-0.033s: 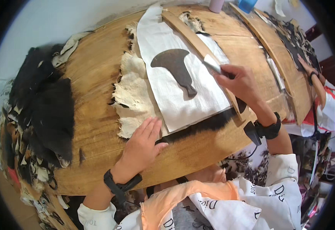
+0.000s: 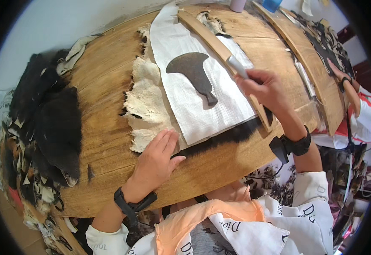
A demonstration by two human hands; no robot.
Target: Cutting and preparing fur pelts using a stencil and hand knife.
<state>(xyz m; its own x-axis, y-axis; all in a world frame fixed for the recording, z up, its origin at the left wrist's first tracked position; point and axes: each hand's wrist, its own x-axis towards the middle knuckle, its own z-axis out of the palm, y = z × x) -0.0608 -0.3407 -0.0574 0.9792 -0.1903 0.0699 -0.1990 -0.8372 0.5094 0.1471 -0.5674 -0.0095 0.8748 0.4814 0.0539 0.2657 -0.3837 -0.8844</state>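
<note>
head view: the hide [image 2: 143, 97] lies spread, pale side up, mid-table, a white sheet [image 2: 194, 123] over it and a fan-shaped dark metal tool [image 2: 194, 70] on the sheet; laying-out looks done. work along the wood strip [image 2: 204, 34] at the sheet's right seems unfinished; no cut can be made out. the left hand [image 2: 155, 163] rests flat, fingers outstretched, at the hide's near left corner; the right hand [image 2: 264, 87] grips a pale flat tool [image 2: 237, 67] by the strip. the worn wooden table [image 2: 102, 127] bears black fur [image 2: 58, 131] at left; a pale wall [image 2: 66, 29] stands behind, a co-worker's hand [image 2: 340, 72] far right.
</note>
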